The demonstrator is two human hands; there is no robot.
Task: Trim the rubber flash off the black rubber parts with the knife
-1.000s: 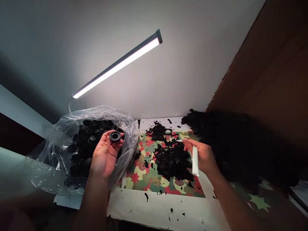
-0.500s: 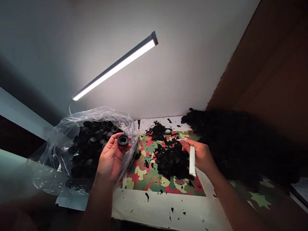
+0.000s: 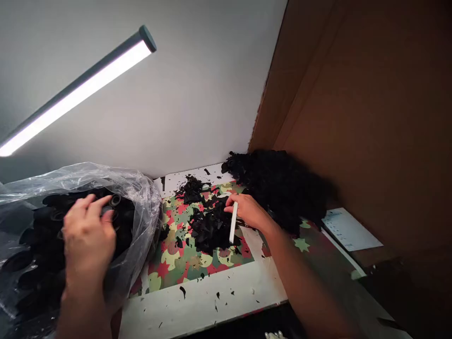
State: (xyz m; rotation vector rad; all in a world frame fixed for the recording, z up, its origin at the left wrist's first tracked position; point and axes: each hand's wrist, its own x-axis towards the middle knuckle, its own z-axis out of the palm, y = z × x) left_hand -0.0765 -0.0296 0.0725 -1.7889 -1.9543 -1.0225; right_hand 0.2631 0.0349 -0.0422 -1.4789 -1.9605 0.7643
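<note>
Head view: the left hand [image 3: 88, 235] reaches back-up into the clear bag [image 3: 141, 207] of black rings; its fingertips pinch a ring [image 3: 115, 200] at the top of the heap. The right hand [image 3: 249, 212] is closed round a white tool [image 3: 233, 222], held upright just beside the black scraps [image 3: 208, 226] on the patterned mat [image 3: 183, 266].

bag [image 3: 141, 197]: thin clear plastic, glossy, crinkled | rings [image 3: 115, 200] under my left hand [image 3: 88, 238]: black, matt, rubbery | tool [image 3: 233, 222] in my right hand [image 3: 249, 212]: white, smooth | scraps [image 3: 208, 226]: black, matt, ragged | mat [image 3: 169, 256]: printed, smooth | wall [image 3: 353, 117]: brown cardboard, matt
</note>
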